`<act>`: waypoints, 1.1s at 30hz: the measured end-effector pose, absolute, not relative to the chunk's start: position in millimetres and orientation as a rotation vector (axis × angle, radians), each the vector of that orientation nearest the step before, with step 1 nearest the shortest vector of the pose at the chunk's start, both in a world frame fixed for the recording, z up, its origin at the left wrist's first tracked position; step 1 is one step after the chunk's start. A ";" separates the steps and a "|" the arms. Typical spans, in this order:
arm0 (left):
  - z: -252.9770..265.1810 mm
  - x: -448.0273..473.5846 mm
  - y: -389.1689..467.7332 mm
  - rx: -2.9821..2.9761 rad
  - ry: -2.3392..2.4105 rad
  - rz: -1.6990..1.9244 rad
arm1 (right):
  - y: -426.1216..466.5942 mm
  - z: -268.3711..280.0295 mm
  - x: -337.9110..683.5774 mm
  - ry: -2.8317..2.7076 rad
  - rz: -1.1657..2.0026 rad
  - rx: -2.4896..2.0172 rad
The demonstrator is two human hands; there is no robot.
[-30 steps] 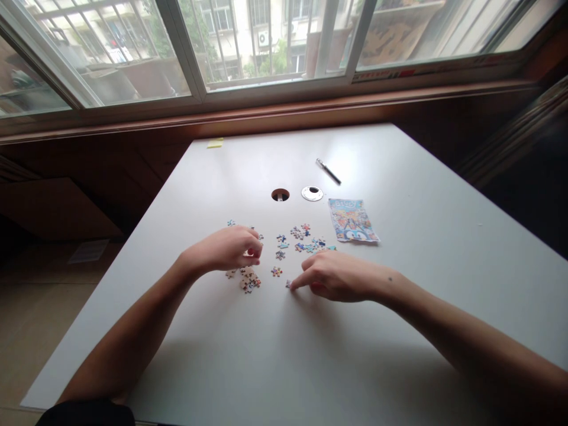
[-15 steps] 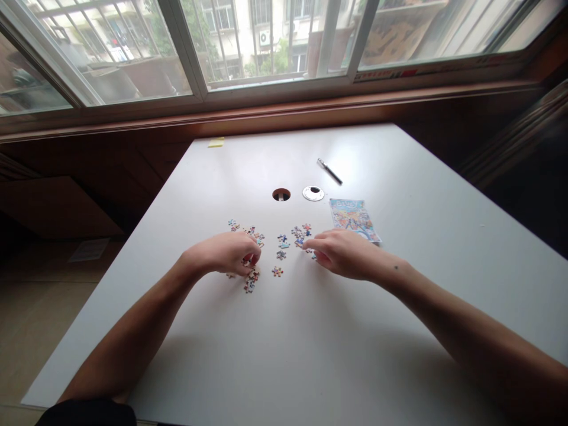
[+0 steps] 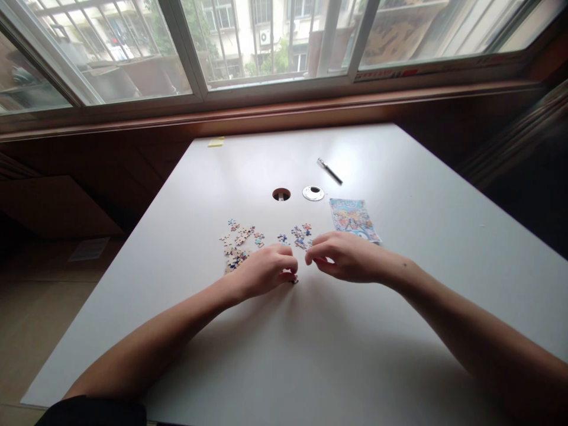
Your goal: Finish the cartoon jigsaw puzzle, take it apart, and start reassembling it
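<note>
My left hand (image 3: 266,269) is low over the white table, thumb and fingers pinched at a small jigsaw piece (image 3: 294,280) that shows just below the thumb tip. Behind its wrist lies a heap of jigsaw pieces (image 3: 236,258), with more loose ones (image 3: 244,236) beyond. My right hand (image 3: 344,254) hovers just right of the left one, fingers curled down and drawn together; whatever may be between them is hidden. Past its fingertips is a smaller group of pieces (image 3: 300,235), mostly blue. A picture sheet (image 3: 354,218) lies partly behind the right hand.
On the white table (image 3: 284,361) are a round cable hole (image 3: 281,194), its metal ring cover (image 3: 313,193), a black pen (image 3: 329,171) and a yellow sticky note (image 3: 216,142). A window (image 3: 275,41) runs along the far side.
My left hand has moved right from the heap to the middle, covering pieces there. My right hand has drawn slightly nearer, off the blue pieces, and its fingers have curled more.
</note>
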State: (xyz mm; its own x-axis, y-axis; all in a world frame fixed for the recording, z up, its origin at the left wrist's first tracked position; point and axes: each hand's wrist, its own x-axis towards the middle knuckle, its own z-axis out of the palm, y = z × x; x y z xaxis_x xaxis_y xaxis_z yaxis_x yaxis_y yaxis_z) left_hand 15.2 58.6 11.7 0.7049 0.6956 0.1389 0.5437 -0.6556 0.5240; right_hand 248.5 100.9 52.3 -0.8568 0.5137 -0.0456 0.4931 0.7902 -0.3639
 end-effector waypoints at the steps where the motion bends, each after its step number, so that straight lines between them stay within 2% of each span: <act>1: 9.3 16.3 58.4 2.485 0.973 0.474 | 99.5 53.9 247.6 -2.931 0.615 -0.778; 6: 21.1 4.4 67.9 2.443 1.031 0.499 | 92.4 54.6 243.6 -3.015 0.723 -0.729; 8: 35.4 -8.9 73.7 2.446 1.052 0.438 | 92.5 51.7 243.9 -3.028 0.659 -0.782; 13: 65.1 -39.9 79.4 2.487 0.986 0.022 | 99.5 43.3 248.6 -2.975 0.407 -0.956; 20: 62.2 -33.4 75.7 2.440 0.983 -0.156 | 99.7 44.4 248.5 -2.926 0.327 -1.023; 24: 66.3 -36.0 78.3 2.435 0.934 -0.107 | 97.1 47.8 246.5 -2.930 0.373 -0.977; 27: 65.9 -32.7 76.3 2.444 0.966 0.089 | 97.6 46.9 246.3 -2.939 0.326 -0.972; 33: 29.5 0.8 61.9 2.462 0.826 0.344 | 98.3 42.8 247.0 -2.926 0.350 -0.867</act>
